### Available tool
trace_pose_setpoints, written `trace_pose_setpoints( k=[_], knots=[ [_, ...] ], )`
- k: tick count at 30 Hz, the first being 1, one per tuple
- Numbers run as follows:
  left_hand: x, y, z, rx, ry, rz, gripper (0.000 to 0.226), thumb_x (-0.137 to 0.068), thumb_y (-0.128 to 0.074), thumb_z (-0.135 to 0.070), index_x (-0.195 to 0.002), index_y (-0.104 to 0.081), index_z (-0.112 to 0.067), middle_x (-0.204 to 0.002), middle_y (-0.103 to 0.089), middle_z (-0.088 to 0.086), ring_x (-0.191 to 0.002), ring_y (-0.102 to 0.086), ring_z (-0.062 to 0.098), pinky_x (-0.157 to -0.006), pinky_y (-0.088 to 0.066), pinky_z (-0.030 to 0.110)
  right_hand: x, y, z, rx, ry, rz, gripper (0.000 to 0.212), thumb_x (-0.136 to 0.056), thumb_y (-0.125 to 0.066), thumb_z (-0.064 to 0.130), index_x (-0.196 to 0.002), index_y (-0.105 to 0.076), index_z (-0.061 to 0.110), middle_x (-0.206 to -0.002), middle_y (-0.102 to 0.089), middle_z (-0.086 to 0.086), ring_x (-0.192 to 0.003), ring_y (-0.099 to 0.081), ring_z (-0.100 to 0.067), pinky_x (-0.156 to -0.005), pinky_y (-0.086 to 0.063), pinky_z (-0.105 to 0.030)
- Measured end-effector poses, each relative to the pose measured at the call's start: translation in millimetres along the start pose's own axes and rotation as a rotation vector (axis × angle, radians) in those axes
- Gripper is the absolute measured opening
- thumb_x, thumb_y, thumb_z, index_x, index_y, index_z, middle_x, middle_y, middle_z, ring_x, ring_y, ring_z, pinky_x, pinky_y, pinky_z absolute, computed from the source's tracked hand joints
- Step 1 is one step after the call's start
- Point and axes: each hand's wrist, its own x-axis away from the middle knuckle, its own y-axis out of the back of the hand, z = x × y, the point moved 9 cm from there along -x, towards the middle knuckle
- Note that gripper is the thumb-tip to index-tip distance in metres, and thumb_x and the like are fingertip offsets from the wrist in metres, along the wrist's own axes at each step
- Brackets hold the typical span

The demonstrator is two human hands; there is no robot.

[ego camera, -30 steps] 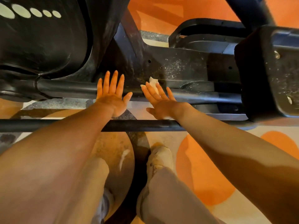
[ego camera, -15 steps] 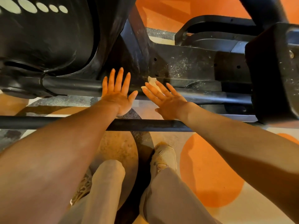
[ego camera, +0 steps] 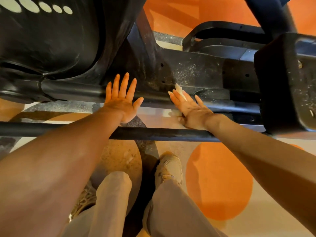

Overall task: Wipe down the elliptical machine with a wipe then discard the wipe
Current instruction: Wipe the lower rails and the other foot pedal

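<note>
Both hands reach out over the near bar toward the low frame of the elliptical machine (ego camera: 196, 72). The left hand (ego camera: 122, 101) lies flat with straight, spread fingers on the dark tube (ego camera: 73, 90), holding nothing. The right hand (ego camera: 191, 110) presses the wipe (ego camera: 178, 90) against the same tube with straight fingers; white corners of the wipe show past the fingertips and below the palm. Compared with a second ago, the right hand has slid a little rightward along the tube, its fingers now more splayed, while the left hand has kept its place as a brace. That suggests a wiping stroke in progress. The plate behind (ego camera: 191, 71) looks speckled with dust, so wiping is likely far from finished, and discarding the wipe comes later.
</note>
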Motion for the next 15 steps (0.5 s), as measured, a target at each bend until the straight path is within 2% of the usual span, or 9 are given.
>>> trace_pose_setpoints(
  k=[3, 7, 9, 12, 15],
  knots=[
    [0.4, -0.3, -0.3, 0.003, -0.002, -0.01, 0.066, -0.102, -0.007, -0.056, -0.151, 0.027, -0.026, -0.157, 0.038, 0.002, -0.145, 0.031, 0.027, -0.117, 0.016, 0.046, 10.2, -4.5, -21.2, -0.083, -0.104, 0.062, 0.084, -0.1, -0.045, 0.025, -0.15, 0.022, 0.036, -0.159, 0.025, 0.012, -0.147, 0.022, -0.015, -0.119, 0.012, -0.05],
    [-0.8, -1.0, 0.0, 0.008, 0.005, -0.025, 0.067, -0.102, -0.007, -0.056, -0.151, 0.027, -0.026, -0.157, 0.037, 0.003, -0.146, 0.031, 0.028, -0.117, 0.016, 0.047, 3.5, -6.6, -13.7, -0.099, -0.168, 0.061, 0.09, -0.099, -0.049, 0.022, -0.149, 0.024, 0.034, -0.159, 0.029, 0.007, -0.146, 0.026, -0.023, -0.118, 0.012, -0.048],
    [-0.5, -0.7, -0.4, 0.001, 0.009, -0.026, 0.067, -0.102, -0.008, -0.056, -0.151, 0.026, -0.026, -0.157, 0.036, 0.003, -0.146, 0.03, 0.028, -0.118, 0.015, 0.047, -5.9, -5.1, 8.7, -0.082, -0.125, 0.04, 0.092, -0.098, -0.051, 0.022, -0.149, 0.024, 0.034, -0.158, 0.03, 0.007, -0.145, 0.027, -0.026, -0.118, 0.013, -0.051],
    [0.1, 0.2, 0.1, -0.01, 0.023, -0.022, 0.067, -0.102, -0.009, -0.056, -0.152, 0.025, -0.026, -0.158, 0.036, 0.002, -0.146, 0.03, 0.027, -0.118, 0.015, 0.047, -19.1, -5.7, 44.6, 0.067, -0.05, -0.005, 0.088, -0.1, -0.045, 0.04, -0.147, 0.029, 0.031, -0.156, 0.034, 0.005, -0.144, 0.029, -0.03, -0.117, 0.008, -0.06],
    [-0.4, 0.0, -0.4, -0.002, 0.02, -0.011, 0.067, -0.102, -0.01, -0.056, -0.152, 0.025, -0.027, -0.158, 0.036, 0.002, -0.146, 0.03, 0.027, -0.118, 0.015, 0.047, -22.2, -7.9, 46.8, 0.077, -0.012, -0.004, 0.087, -0.101, -0.043, 0.04, -0.145, 0.032, 0.033, -0.155, 0.035, 0.007, -0.143, 0.032, -0.027, -0.116, 0.009, -0.062]
  ],
)
